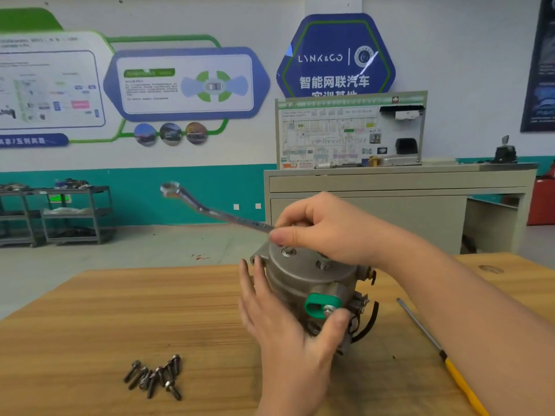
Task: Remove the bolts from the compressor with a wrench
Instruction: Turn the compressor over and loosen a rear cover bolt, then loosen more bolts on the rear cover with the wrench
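— Wooden desk (pixel 126 307), teal-banded wall behind. Where's the compressor (pixel 312 283)?

— Standing mid-desk. His left hand (pixel 279 328) is spread against its side, thumb by the green cap (pixel 315 304).

— And the wrench (pixel 210 210)?

— Right hand (pixel 327 229) pinches its handle above the top plate; the ring end sticks up leftward.

— Bolts?

— Loose bolts (pixel 156 375) piled front-left; a yellow-handled screwdriver (pixel 444 355) lies right.

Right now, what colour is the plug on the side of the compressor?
Green. The plug on the compressor shows best in the head view.
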A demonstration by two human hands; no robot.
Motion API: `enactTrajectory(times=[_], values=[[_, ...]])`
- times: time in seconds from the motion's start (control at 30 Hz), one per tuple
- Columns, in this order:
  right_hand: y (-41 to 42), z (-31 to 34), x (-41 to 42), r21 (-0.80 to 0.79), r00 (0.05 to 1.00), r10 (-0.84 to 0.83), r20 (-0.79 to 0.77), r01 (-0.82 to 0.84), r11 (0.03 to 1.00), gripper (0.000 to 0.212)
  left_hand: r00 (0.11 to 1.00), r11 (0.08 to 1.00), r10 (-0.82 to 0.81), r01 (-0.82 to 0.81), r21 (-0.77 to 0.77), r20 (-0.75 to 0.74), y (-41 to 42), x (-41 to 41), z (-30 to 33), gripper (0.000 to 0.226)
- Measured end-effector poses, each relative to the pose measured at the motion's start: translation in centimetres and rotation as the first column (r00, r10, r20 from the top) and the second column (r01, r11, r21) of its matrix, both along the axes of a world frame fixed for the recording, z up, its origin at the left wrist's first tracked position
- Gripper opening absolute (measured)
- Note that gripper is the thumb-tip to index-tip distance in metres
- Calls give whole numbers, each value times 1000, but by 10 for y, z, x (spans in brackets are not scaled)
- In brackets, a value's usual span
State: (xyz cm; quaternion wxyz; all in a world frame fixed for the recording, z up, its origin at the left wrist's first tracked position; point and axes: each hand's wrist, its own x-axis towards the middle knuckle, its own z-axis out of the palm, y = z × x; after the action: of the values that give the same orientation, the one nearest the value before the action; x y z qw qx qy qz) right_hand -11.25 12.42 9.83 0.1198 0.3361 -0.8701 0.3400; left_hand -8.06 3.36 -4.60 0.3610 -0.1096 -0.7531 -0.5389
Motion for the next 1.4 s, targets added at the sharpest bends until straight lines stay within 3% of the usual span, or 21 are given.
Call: enactTrajectory(times=[0.1, 0.23, 0.37, 0.43, 0.5, 0.6, 0.73, 0.77, 0.8, 0.87, 0.93, 1.0, 1.07, 1.13, 1.3, 1.4], values=[[2, -4, -2, -93, 999, 40, 5, -39, 995, 16, 984, 997, -26, 12, -82, -177, -6, -4, 18, 66], [4, -6, -4, -113, 999, 29, 40, -24, 993, 16, 984, 972, -146, 123, -200, -102, -12, -10, 52, 20], [0, -2, -1, -178, 999, 14, -29, -19, 984, 21, 994, 947, -102, 107, -303, 32, -20, -14, 68, 17], [2, 7, 4, -316, 997, 50, -64, -67, 946, 22, 997, 945, -43, 60, -322, 60, -21, -14, 74, 11], [9, 13, 5, -524, 994, 100, -30, -101, 846, 27, 996, 946, -20, 46, -320, 85, -19, -12, 78, 4], [21, -1, 0, -763, 993, 100, 69, -12, 646, 28, 989, 974, -115, 131, -184, 95, -14, -7, 77, 12], [32, -34, -12, -943, 956, 188, 226, 166, 289, 26, 966, 933, -259, 251, 258, -1, -15, 0, 78, 3], [34, -36, -14, -949, 954, 191, 232, 178, 262, 26, 968, 905, -248, 243, 350, -33, -21, -1, 78, 5], [36, -36, -15, -936, 958, 155, 243, 190, 298, 27, 974, 881, -221, 219, 419, -44, -31, -4, 77, 7], [35, -36, -18, -875, 965, 51, 259, 212, 435, 27, 990, 872, -140, 124, 473, -2, -59, -12, 71, 10], [32, -36, -20, -816, 966, -23, 257, 230, 531, 26, 993, 944, 23, -60, 324, 119, -93, -26, 62, 19], [29, -37, -21, -791, 969, -53, 241, 228, 568, 27, 929, 959, 279, -285, -13, 243, -133, -44, 47, 32], [27, -38, -21, -773, 973, -83, 217, 223, 594, 29, 800, 853, 499, -386, -353, 332, -166, -59, 29, 32], [26, -40, -20, -753, 974, -120, 194, 226, 619, 28, 694, 762, 598, -335, -555, 402, -185, -69, 10, 29], [28, -43, -21, -745, 972, -163, 171, 236, 624, 29, 500, 599, 746, -217, -771, 439, -191, -79, -25, 25], [31, -45, -23, -747, 973, -168, 159, 230, 624, 29, 439, 603, 754, -169, -779, 488, -191, -78, -28, 33]])
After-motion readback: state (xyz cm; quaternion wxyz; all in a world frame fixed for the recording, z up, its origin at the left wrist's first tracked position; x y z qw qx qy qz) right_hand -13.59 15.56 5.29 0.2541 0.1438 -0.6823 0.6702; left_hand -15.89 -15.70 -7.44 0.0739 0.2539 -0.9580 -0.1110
